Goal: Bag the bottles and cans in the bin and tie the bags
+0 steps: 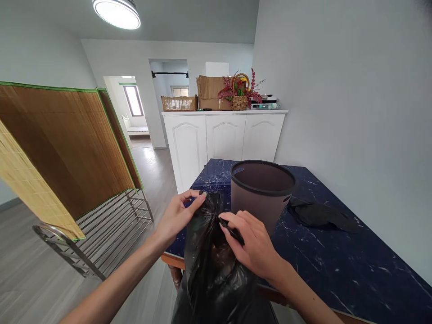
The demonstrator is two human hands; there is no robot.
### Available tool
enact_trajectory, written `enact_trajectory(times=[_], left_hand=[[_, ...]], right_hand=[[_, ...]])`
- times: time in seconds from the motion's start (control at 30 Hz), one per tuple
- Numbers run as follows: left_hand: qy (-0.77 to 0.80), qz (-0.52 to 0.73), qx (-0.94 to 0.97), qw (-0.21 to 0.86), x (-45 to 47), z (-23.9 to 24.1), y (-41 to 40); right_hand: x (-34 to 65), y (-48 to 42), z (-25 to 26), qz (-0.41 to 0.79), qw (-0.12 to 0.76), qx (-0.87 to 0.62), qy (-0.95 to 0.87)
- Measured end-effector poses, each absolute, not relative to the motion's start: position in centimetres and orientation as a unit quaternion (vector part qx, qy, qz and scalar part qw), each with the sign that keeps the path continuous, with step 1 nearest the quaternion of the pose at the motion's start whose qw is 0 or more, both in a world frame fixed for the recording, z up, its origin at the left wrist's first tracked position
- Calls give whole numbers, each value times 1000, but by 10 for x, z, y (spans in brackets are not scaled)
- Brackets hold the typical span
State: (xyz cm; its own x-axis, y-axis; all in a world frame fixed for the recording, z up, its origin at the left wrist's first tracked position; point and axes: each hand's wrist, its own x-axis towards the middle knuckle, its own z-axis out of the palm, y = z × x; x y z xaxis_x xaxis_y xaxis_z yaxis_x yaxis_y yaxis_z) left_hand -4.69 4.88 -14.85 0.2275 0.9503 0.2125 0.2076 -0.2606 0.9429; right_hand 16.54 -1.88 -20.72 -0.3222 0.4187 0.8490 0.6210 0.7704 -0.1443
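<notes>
A filled black garbage bag (pixel 219 274) hangs in front of me at the table's near edge, its neck gathered and twisted. My left hand (pixel 178 211) pinches the upper end of the bag between thumb and fingers. Closed around a bunched strip of the same plastic is my right hand (pixel 251 240), just right of the gathered neck. Behind the bag, a brownish-grey trash can (pixel 256 207) with a black rim stands upright on the table. To its right lies a crumpled piece of black plastic (pixel 319 215), touched by neither hand.
The table (pixel 337 270) has a dark blue marble-patterned top and meets the wall at right. A white cabinet (pixel 224 135) beyond it bears cardboard boxes (pixel 211 92) and a flower basket (pixel 239 102). At left, a bamboo mat (pixel 67 148) drapes over a metal rack (pixel 111 234).
</notes>
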Motion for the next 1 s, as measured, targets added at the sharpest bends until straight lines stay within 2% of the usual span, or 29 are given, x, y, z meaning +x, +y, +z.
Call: enact_trajectory(times=[0.13, 0.27, 0.5, 0.63, 0.8, 1.0], left_hand=[[462, 473, 647, 380, -67, -168, 73], [474, 501, 615, 382, -82, -181, 84], [434, 573, 559, 413, -72, -195, 76], [399, 593, 534, 451, -58, -196, 69], [364, 612, 481, 511, -49, -190, 67], [370, 599, 495, 509, -54, -183, 65]], right_hand=[[170, -37, -233, -40, 441, -353, -824], [175, -51, -248, 18, 415, -375, -829], [173, -50, -230, 101, 382, -467, -791], [153, -45, -214, 72, 397, -515, -757], [122, -21, -215, -1, 329, -534, -779], [108, 8, -219, -7, 314, -516, -797]])
